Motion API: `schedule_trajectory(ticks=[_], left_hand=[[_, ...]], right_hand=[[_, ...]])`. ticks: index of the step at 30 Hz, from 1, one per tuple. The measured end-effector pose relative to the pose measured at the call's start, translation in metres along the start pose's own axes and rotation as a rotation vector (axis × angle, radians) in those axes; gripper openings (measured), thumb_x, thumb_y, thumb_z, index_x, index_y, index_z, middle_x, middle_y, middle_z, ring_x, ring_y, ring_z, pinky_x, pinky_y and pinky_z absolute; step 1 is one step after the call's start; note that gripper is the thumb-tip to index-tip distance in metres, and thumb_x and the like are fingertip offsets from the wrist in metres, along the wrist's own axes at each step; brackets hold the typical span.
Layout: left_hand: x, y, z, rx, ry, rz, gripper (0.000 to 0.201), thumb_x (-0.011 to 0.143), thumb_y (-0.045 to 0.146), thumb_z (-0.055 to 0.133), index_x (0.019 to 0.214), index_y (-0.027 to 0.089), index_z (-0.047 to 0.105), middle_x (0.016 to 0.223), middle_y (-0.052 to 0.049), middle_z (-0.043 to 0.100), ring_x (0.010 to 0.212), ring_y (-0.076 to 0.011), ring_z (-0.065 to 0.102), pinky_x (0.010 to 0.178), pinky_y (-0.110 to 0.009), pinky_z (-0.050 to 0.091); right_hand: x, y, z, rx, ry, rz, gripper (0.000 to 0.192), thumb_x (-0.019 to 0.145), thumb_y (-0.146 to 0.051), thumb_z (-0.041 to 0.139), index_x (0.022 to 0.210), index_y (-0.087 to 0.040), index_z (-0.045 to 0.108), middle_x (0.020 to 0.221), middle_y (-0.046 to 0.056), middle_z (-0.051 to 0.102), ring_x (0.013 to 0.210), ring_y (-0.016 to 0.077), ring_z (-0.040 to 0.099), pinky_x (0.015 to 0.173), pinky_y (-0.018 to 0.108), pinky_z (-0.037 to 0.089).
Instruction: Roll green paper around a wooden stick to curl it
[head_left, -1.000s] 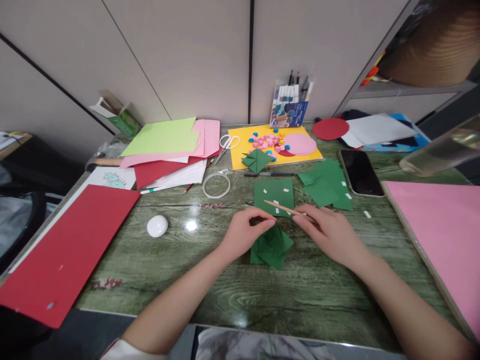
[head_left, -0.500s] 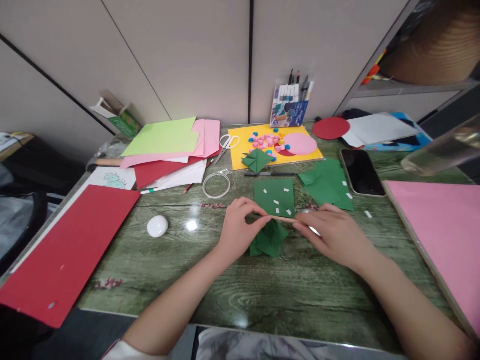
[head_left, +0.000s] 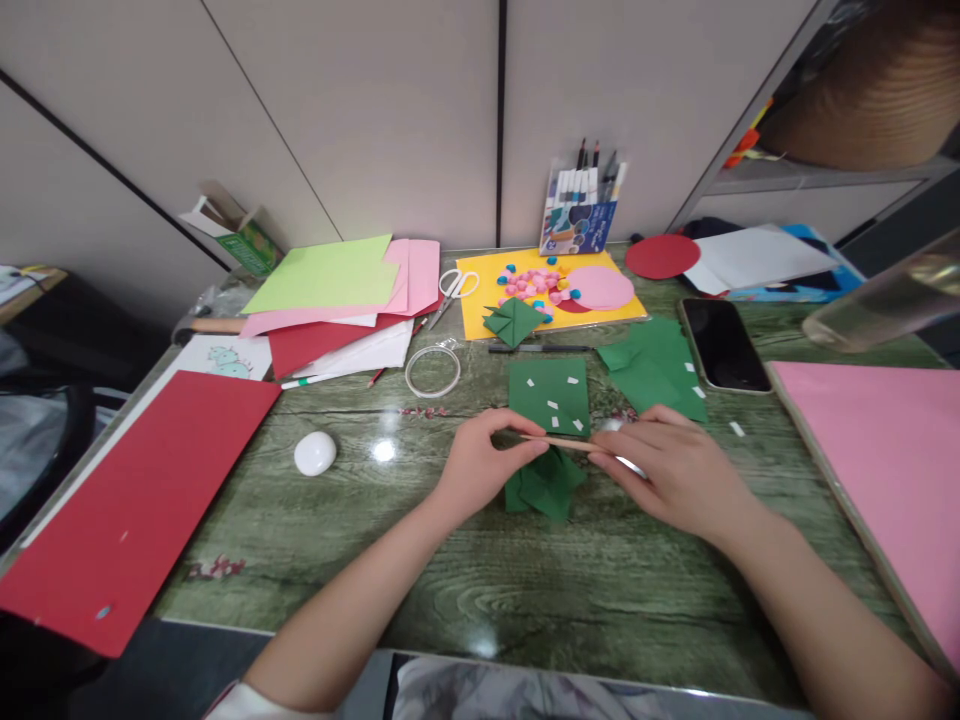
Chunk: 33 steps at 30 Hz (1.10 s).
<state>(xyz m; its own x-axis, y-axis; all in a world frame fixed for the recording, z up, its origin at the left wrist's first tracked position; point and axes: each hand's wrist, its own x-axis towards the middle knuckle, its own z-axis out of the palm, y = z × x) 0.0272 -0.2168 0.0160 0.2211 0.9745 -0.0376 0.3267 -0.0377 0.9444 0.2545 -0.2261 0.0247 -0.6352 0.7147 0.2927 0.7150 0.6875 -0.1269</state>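
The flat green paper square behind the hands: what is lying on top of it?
On the green square lie several small white paper bits. Its near edge is covered by the wooden stick and both hands, left hand and right hand, so anything there cannot be seen.

Wooden stick (head_left: 559, 441) swung from slanted to nearly level, left hand (head_left: 480, 465) now pinching its far end, right hand (head_left: 675, 470) shifted slightly, folded green paper (head_left: 546, 482) drawn up under the stick

Thin wooden stick (head_left: 564, 441) level over crumpled folded green paper (head_left: 546, 483)
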Motion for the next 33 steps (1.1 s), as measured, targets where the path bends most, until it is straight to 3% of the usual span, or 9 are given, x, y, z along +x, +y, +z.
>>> schedule_trajectory(ticks=[9, 14, 20, 28, 33], left_hand=[[0.0001, -0.0012, -0.0004, -0.305, -0.071, -0.072, 0.010, 0.065, 0.019, 0.071, 0.067, 0.017, 0.061, 0.073, -0.001, 0.063, 0.072, -0.0129, 0.057, 0.070, -0.025, 0.043], [-0.0036, 0.0001, -0.0019, -0.498, -0.126, -0.180, 0.015, 0.063, 0.017, 0.071, 0.063, 0.015, 0.056, 0.069, 0.001, 0.060, 0.068, -0.0114, 0.055, 0.066, -0.024, 0.041], [-0.0025, 0.0047, -0.0050, -0.300, -0.077, -0.073, 0.014, 0.064, 0.021, 0.072, 0.064, 0.016, 0.059, 0.065, 0.002, 0.057, 0.066, -0.0106, 0.051, 0.066, -0.023, 0.039], [-0.0026, 0.0044, -0.0039, -0.144, -0.025, 0.001, 0.011, 0.069, 0.023, 0.069, 0.077, 0.017, 0.066, 0.075, -0.001, 0.065, 0.073, -0.0136, 0.058, 0.070, -0.026, 0.044], [-0.0038, 0.0067, -0.0021, -0.043, 0.036, 0.063, 0.006, 0.071, 0.022, 0.069, 0.075, 0.019, 0.067, 0.075, 0.000, 0.066, 0.075, -0.0138, 0.058, 0.073, -0.027, 0.044]], right_hand=[[0.0003, -0.0010, -0.0009, -0.050, 0.046, -0.086, 0.013, 0.085, -0.025, 0.051, 0.087, -0.020, 0.063, 0.064, 0.000, 0.063, 0.058, 0.0126, 0.051, 0.070, 0.030, 0.036], [-0.0003, -0.0013, 0.0021, -0.064, 0.111, -0.133, 0.009, 0.084, -0.024, 0.054, 0.085, -0.019, 0.062, 0.063, -0.001, 0.062, 0.056, 0.0110, 0.049, 0.070, 0.029, 0.037], [0.0007, -0.0012, 0.0033, -0.051, 0.213, -0.150, 0.010, 0.079, -0.021, 0.060, 0.089, -0.018, 0.060, 0.064, 0.000, 0.062, 0.058, 0.0118, 0.051, 0.070, 0.030, 0.039], [0.0029, 0.0009, 0.0002, -0.072, 0.229, -0.124, 0.007, 0.079, -0.021, 0.060, 0.085, -0.017, 0.059, 0.062, 0.000, 0.058, 0.057, 0.0121, 0.048, 0.072, 0.031, 0.039], [0.0027, 0.0015, 0.0001, -0.064, 0.233, -0.117, 0.005, 0.080, -0.020, 0.059, 0.084, -0.017, 0.060, 0.060, -0.001, 0.056, 0.057, 0.0119, 0.047, 0.072, 0.030, 0.039]])
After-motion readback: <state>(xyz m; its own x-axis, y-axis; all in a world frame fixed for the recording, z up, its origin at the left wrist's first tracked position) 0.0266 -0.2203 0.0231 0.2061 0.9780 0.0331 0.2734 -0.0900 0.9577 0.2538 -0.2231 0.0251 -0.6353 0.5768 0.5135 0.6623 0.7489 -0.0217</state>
